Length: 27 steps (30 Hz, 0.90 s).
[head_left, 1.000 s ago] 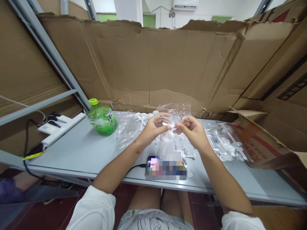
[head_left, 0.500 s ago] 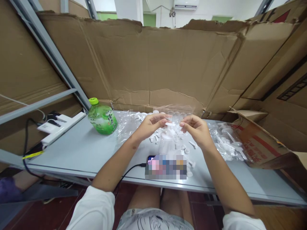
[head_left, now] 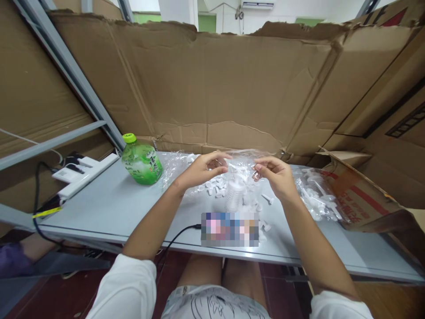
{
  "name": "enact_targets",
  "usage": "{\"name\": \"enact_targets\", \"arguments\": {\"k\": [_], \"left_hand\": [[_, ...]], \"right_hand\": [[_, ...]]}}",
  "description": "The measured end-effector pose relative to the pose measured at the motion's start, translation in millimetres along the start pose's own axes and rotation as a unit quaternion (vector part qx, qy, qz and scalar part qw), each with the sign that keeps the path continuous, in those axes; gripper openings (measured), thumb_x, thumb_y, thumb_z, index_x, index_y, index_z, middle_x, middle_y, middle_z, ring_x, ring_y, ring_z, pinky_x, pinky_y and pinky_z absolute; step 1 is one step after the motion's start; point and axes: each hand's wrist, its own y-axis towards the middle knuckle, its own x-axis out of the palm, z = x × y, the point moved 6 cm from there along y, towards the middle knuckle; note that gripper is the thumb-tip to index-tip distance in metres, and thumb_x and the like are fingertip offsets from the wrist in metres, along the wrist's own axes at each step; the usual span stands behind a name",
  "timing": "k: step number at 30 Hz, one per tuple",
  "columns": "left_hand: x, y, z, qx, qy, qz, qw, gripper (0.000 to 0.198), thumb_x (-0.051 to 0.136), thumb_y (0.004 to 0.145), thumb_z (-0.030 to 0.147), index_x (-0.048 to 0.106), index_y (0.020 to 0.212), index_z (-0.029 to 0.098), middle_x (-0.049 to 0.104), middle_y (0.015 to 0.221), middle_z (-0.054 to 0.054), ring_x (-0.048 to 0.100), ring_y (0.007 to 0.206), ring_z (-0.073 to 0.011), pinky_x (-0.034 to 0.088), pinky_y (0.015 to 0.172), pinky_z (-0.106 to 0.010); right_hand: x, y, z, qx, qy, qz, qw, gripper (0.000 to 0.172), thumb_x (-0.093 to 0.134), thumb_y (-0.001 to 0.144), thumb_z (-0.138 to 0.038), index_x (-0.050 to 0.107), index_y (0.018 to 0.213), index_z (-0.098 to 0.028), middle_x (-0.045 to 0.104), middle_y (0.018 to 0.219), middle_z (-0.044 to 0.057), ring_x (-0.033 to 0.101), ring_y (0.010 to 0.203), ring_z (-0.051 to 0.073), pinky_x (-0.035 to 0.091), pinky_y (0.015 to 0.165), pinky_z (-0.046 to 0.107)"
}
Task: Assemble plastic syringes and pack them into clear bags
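Observation:
Over the middle of the table are both my hands. My left hand (head_left: 206, 170) has its thumb and fingers apart, with nothing visible between them. The thumb and fingers of my right hand (head_left: 275, 173) come together at the edge of some clear, shiny plastic; what they pinch is too see-through to make out. Behind and between the hands lies clear plastic film (head_left: 244, 156). Below them, a ribbed, translucent white stack (head_left: 234, 196) stands upright. Small white plastic pieces (head_left: 217, 187) lie scattered around it, and a white stemmed piece (head_left: 267, 199) rests near my right wrist.
A phone-like object (head_left: 229, 229), blurred out, lies at the front edge with a black cable. At left are a green tea bottle (head_left: 142, 163) and a power strip (head_left: 86, 176). At right, a clear bag of white parts (head_left: 317, 197) sits against an opened cardboard box (head_left: 361, 204).
A white piece that was between my hands at the left fingertips no longer shows there. My hands have moved slightly apart, and shiny clear plastic now shows by the right fingertips.

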Motion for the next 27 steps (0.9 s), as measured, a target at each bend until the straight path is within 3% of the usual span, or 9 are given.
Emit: {"name": "enact_targets", "arguments": {"k": [3,6,10,12,15,17,22,27], "left_hand": [[1.1,0,-5,-0.025,-0.049,0.016,0.998,0.028,0.063,0.077,0.030,0.060,0.101,0.016,0.061,0.076,-0.002,0.062,0.067,-0.0108,0.052,0.061,-0.023],[-4.6,0,-2,0.002,-0.066,0.081,0.994,0.020,0.064,0.077,0.029,0.060,0.090,0.014,0.058,0.067,0.001,0.060,0.058,-0.0093,0.051,0.055,-0.022],[-13.2,-4,18,0.109,-0.009,0.124,0.986,0.011,0.063,0.079,0.024,0.063,0.086,0.016,0.061,0.074,-0.001,0.057,0.057,-0.0073,0.048,0.052,-0.020],[-15.4,-8,33,0.183,0.035,0.120,0.975,0.008,0.060,0.081,0.019,0.065,0.087,0.018,0.062,0.078,-0.001,0.057,0.060,-0.0074,0.048,0.056,-0.021],[-16.7,-14,47,0.254,0.071,0.102,0.959,0.019,0.052,0.084,0.011,0.068,0.089,0.022,0.060,0.079,-0.002,0.055,0.065,-0.0081,0.047,0.059,-0.023],[-16.1,-15,49,0.255,0.063,0.083,0.961,0.024,0.050,0.084,0.008,0.069,0.089,0.023,0.058,0.080,-0.002,0.053,0.065,-0.0084,0.045,0.057,-0.023],[-9.2,-16,47,0.235,0.051,0.036,0.970,0.026,0.049,0.082,0.006,0.070,0.074,0.020,0.055,0.082,-0.003,0.056,0.073,-0.0109,0.046,0.064,-0.026],[-10.2,-15,44,0.202,0.084,0.074,0.973,0.020,0.050,0.081,0.016,0.068,0.072,0.018,0.058,0.080,-0.004,0.056,0.075,-0.0134,0.046,0.068,-0.028]], "right_hand": [[2,0,-1,-0.009,-0.013,0.011,1.000,0.016,0.074,0.066,-0.026,0.069,0.080,-0.019,0.065,0.060,-0.003,0.058,0.045,0.009,0.050,0.043,0.023],[1,1,-3,-0.021,-0.014,0.022,0.999,0.015,0.075,0.066,-0.025,0.069,0.079,-0.019,0.067,0.063,-0.001,0.061,0.046,0.011,0.049,0.039,0.022],[-1,5,-9,-0.053,-0.004,0.018,0.998,0.013,0.074,0.067,-0.024,0.070,0.079,-0.021,0.069,0.066,0.000,0.064,0.049,0.013,0.046,0.036,0.021],[-1,6,-14,-0.071,0.015,0.003,0.997,0.013,0.073,0.068,-0.024,0.071,0.081,-0.023,0.070,0.068,0.000,0.063,0.048,0.013,0.044,0.035,0.022],[1,6,-21,-0.087,0.046,-0.025,0.995,0.012,0.071,0.068,-0.024,0.072,0.080,-0.026,0.070,0.070,-0.001,0.062,0.049,0.013,0.046,0.038,0.025],[3,5,-23,-0.091,0.056,-0.037,0.994,0.008,0.069,0.069,-0.021,0.072,0.074,-0.026,0.069,0.070,-0.001,0.061,0.050,0.012,0.047,0.042,0.026],[3,6,-15,-0.045,0.062,-0.033,0.996,0.016,0.059,0.066,-0.011,0.071,0.065,-0.023,0.067,0.068,0.000,0.059,0.054,0.011,0.047,0.048,0.025],[6,7,-10,-0.024,0.084,-0.077,0.993,0.021,0.054,0.074,-0.033,0.070,0.072,-0.020,0.068,0.072,0.004,0.060,0.058,0.016,0.050,0.051,0.030]]}}
